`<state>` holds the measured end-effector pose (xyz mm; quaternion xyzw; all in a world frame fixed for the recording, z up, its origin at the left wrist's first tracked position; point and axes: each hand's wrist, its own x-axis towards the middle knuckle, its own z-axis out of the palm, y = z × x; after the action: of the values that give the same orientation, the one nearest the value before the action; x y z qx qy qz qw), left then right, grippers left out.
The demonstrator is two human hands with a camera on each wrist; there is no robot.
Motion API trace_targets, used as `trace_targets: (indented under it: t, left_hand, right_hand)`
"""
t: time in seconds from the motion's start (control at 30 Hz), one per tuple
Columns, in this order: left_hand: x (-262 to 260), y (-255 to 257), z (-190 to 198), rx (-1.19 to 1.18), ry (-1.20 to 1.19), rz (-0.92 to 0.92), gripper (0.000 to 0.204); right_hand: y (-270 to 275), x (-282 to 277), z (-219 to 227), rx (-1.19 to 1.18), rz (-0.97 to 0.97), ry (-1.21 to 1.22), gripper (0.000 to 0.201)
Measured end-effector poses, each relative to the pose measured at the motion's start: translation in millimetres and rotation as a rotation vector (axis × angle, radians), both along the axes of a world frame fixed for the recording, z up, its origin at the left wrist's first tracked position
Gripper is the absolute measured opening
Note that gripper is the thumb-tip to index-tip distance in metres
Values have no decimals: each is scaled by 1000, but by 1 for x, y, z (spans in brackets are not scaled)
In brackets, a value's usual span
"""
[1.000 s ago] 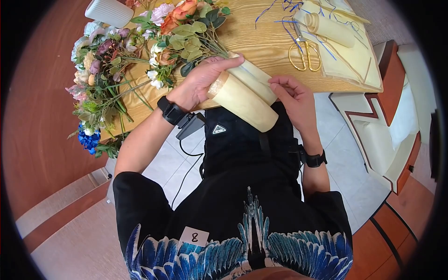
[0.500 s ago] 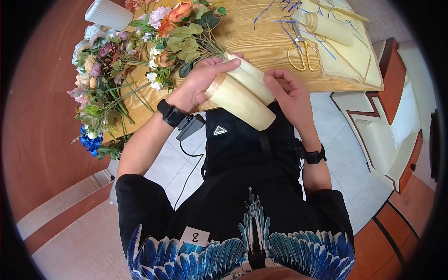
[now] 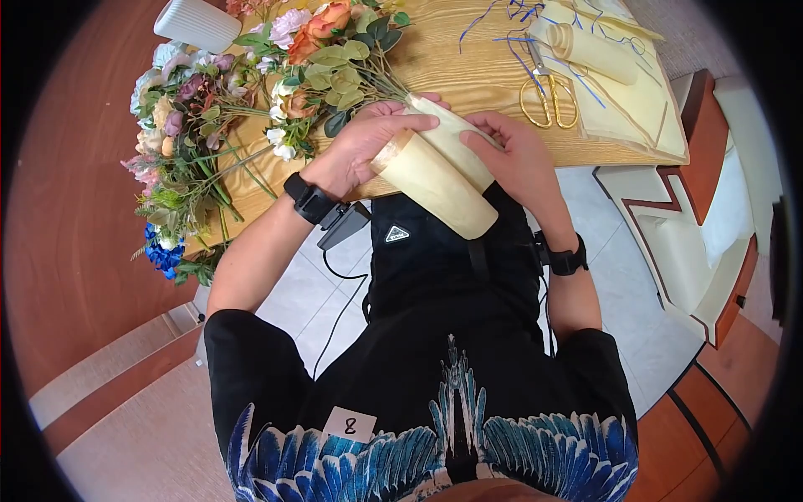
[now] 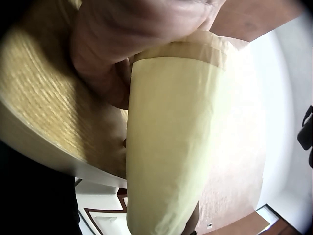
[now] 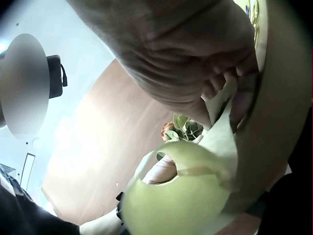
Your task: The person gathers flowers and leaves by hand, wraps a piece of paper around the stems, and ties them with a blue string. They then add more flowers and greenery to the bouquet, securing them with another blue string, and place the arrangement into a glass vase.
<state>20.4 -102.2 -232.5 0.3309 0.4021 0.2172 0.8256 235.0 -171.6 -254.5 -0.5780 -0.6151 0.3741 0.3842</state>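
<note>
A sheet of cream wrapping paper (image 3: 439,186), curled into two rolls side by side, is held slantwise over the table's near edge and my lap. My left hand (image 3: 364,146) grips its upper left end, the thumb lying across the top between the rolls. On the far roll, my right hand (image 3: 520,163) pinches the paper, thumb on the near side. In the left wrist view, the near roll (image 4: 166,132) has a translucent band around its end. The curled paper (image 5: 171,208) opens towards the camera in the right wrist view, with the fingers folded over its edge.
Artificial flowers (image 3: 343,71) with long stems crowd the table's left side, by a white ribbed vase (image 3: 196,23). Gold-handled scissors (image 3: 548,99) lie at right. Beyond them are another cream paper roll (image 3: 590,54), flat sheets (image 3: 627,117) and blue ties (image 3: 523,12).
My right hand has moved a little left and up along the far roll, its thumb now laid further over the paper. My left hand keeps its grip.
</note>
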Motion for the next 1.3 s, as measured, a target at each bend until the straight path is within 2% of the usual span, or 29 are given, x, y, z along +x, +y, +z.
trace_targets:
  t: [0.2,0.37,0.53,0.63,0.7,0.77,0.87,0.97,1.17,1.23,1.3]
  left_hand:
    - [1,2,0,-54,15,-33,35]
    - [-2,3,0,-111,93,-80,28]
    - [3,-3,3,-52,106,-49,26]
    - [3,-1,-2,-40,138,-40,26]
    - [1,3,-3,-42,159,-50,26]
    - [-1,6,-1,-83,164,-100,26]
    - [2,3,4,-128,139,-71,26]
    - [2,-4,13,-33,183,-90,27]
    - [-8,-1,-5,37,186,-64,31]
    - [-11,-1,-5,13,130,-87,29]
    - [-14,-1,-19,-73,63,-30,28]
  right_hand:
    - [3,4,-3,-65,60,83,30]
    - [5,6,-1,-87,75,79,29]
    - [4,2,1,-74,78,160,28]
    - [5,3,7,-75,58,123,29]
    - [4,3,17,-133,96,-62,29]
    - [5,3,17,-111,100,-64,29]
    - [4,3,15,-47,77,-93,27]
    - [5,-2,11,21,62,-85,25]
    - [5,-5,13,68,86,-104,22]
    - [5,-4,12,25,51,-64,24]
    - [5,-2,12,-4,66,-72,24]
